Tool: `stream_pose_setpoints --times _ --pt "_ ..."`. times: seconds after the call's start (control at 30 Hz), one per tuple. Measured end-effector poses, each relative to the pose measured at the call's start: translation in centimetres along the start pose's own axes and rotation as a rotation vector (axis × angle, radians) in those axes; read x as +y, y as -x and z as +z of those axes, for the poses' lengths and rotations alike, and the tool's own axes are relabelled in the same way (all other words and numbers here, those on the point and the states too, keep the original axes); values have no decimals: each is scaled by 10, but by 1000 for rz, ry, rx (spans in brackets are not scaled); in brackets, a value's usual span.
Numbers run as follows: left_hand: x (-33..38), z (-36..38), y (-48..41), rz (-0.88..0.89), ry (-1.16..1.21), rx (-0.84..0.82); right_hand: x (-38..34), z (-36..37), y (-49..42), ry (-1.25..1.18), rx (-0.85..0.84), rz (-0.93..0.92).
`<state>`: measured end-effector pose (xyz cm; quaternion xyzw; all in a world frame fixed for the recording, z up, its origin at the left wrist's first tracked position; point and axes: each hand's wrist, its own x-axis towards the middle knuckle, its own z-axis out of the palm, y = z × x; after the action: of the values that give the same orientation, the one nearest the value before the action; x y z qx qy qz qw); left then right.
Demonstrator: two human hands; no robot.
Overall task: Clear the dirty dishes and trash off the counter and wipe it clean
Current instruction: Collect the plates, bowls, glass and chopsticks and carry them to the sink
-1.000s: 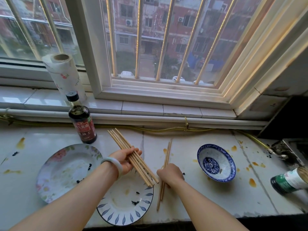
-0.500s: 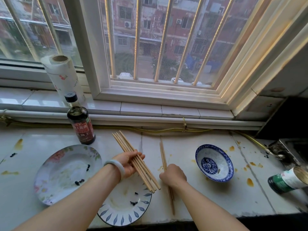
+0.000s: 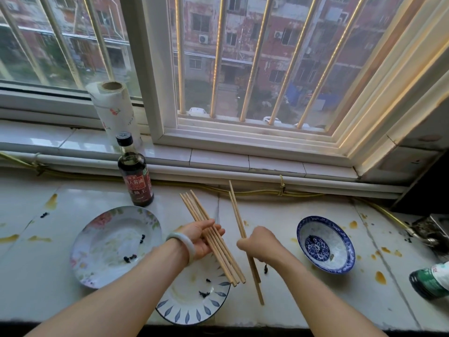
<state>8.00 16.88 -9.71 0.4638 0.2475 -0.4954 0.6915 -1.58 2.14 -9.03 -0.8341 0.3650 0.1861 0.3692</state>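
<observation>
Currently the task stands at its early collection stage.

**Hands**
- The left hand [image 3: 202, 239] lies palm up above the bench [image 3: 291, 300], fingers nearly straight. A bundle of chopsticks [image 3: 196, 210] rests across the palm, and no finger is seen curled over it.
- The right hand [image 3: 261, 244], just beside it at 3 o'clock, is closed in a fist round a pair of chopsticks [image 3: 238, 215] that points toward 12 o'clock. Whether the pair's lower end touches the bench cannot be told.
- The two sets of chopsticks are near each other but apart.

**Items on the bench**
- Floral plate [image 3: 104, 239], at 9 o'clock from the left hand, carries dark food scraps.
- Leaf-pattern plate [image 3: 184, 317], at 6 o'clock under the bundle's lower ends, carries scraps and a yellow smear.
- Blue bowl [image 3: 345, 251] stands at 3 o'clock from the right hand.
- Green bottle [image 3: 430, 280] lies on its side at 4 o'clock, at the frame edge.
- Sauce stains [image 3: 380, 277] are scattered across the bench, and none has been wiped.
- Soy sauce bottle [image 3: 136, 176] stands upright at 11 o'clock.
- Paper roll [image 3: 114, 110] stands behind the soy sauce bottle on the window sill.

**Assessment**
Chopstick gathering appears nearly complete, as no loose chopstick is visible on the bench. Merging the pair into the bundle is probably the step in hand. Both plates, the bowl and the green bottle are yet to be removed, and all wiping is yet to be done.
</observation>
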Motion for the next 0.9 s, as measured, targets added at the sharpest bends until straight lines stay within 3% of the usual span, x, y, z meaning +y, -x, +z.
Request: stream_pose_setpoints --times 0.2,0.47,0.6,0.77,0.9 --pt "-9 18 1 -51 -55 -142 -35 1 16 -108 -150 -160" --pt "-11 15 -8 -37 -8 -32 -12 7 7 -365 -111 -193" --pt "-14 21 -15 -10 -21 70 18 -1 1 -698 -8 21" --pt "-23 40 -16 10 -178 31 69 -14 -8 -1398 93 324" --pt "-33 54 -15 -17 -268 -40 95 -17 -11 -1586 155 424"
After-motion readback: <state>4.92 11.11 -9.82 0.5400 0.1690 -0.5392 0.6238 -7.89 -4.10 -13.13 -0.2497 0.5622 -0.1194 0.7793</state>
